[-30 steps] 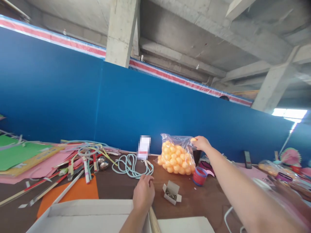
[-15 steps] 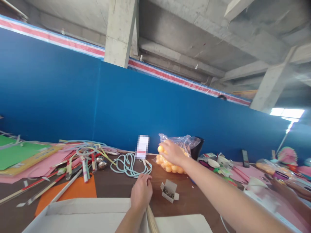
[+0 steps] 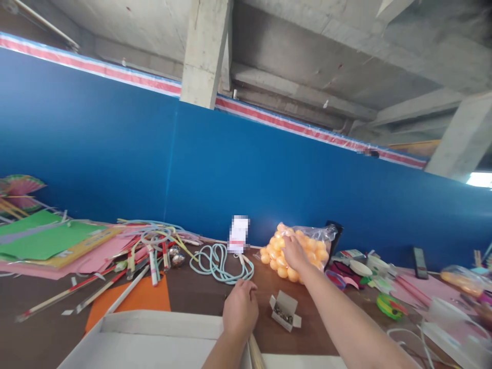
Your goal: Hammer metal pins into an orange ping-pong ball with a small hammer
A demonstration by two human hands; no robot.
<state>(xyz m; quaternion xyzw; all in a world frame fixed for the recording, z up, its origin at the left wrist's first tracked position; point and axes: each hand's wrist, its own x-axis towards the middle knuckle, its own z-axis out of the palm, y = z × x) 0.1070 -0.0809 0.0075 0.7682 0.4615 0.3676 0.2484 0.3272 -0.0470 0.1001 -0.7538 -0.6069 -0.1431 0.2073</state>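
My right hand (image 3: 292, 252) reaches far across the brown table and rests against the clear plastic bag of orange balls (image 3: 313, 249) by the blue wall, its fingers curled on the balls at the bag's left side. My left hand (image 3: 241, 310) is closer to me, fingers curled shut over the far corner of a white cardboard box (image 3: 154, 341), near a wooden stick (image 3: 255, 354). A small open carton of metal clips (image 3: 285, 311) lies just right of my left hand.
A pale green coiled rope (image 3: 221, 261) lies beyond my left hand. Coloured paper sheets (image 3: 49, 241), sticks and tubes (image 3: 149, 251) cover the left. On the right are a green disc (image 3: 387, 305), a black remote (image 3: 419, 255) and pink items.
My right hand swung left from the bag's right top to its left side and dropped lower onto the balls. The view shifted right. My left hand stayed on the box corner.
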